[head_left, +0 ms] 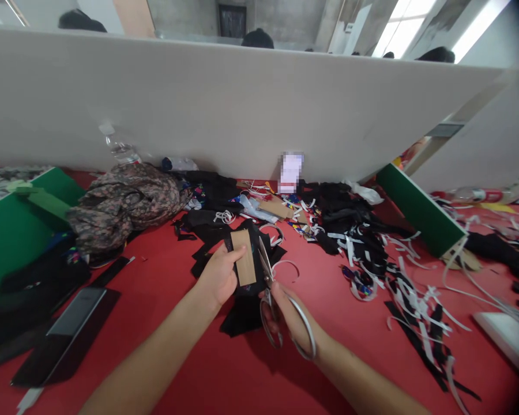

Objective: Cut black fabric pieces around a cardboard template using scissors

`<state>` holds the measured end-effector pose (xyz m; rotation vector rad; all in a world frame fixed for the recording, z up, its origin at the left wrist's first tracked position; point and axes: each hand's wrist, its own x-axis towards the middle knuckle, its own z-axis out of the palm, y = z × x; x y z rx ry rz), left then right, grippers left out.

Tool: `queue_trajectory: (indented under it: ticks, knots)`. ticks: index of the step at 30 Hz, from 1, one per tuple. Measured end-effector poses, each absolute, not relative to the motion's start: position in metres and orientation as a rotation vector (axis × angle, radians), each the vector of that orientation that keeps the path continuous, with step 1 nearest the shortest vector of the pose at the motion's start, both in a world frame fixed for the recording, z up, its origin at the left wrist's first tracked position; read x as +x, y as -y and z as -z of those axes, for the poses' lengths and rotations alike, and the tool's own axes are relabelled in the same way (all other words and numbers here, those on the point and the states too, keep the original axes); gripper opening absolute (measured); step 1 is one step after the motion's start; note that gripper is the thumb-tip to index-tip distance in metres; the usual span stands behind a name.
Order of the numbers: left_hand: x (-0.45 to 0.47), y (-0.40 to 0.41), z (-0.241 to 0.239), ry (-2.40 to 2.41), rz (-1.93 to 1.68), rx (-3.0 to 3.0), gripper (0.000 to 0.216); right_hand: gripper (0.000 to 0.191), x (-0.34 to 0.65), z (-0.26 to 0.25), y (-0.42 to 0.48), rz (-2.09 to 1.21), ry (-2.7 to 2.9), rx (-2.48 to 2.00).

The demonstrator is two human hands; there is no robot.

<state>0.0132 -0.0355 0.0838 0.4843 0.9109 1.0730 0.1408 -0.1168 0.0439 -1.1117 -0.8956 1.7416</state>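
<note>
My left hand (222, 272) pinches a tan cardboard rectangle (244, 268) against a piece of black fabric (256, 249), thumb on top of the card. In my right hand (290, 311) is a pair of scissors (266, 271), its large looped handles around my fingers. The blades point away from me and lie along the right edge of the black fabric, beside the card. How far apart the blades are is hard to tell. More black fabric pieces (242, 316) lie on the red table beneath both hands.
Black scraps and white strips (419, 311) are strewn at right. A patterned cloth bundle (130, 204) and a plastic bottle (121, 151) sit at back left. A dark phone-like device (64, 334) lies at front left. Green dividers (424, 210) flank the table; a lit phone (291, 173) leans against the grey partition (242, 104).
</note>
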Motion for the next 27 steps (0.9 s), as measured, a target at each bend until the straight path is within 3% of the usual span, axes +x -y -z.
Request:
queue_trajectory:
  ticks: [13, 27]
  knots:
    - [0.020, 0.046, -0.080, -0.861, -1.027, 0.470, 0.025, 0.062, 0.144, -0.044, 0.116, -1.758, 0.959, -1.191]
    - [0.024, 0.053, -0.083, -0.834, -1.007, 0.463, 0.025, 0.059, 0.142, -0.044, 0.118, -1.640, 1.011, -1.249]
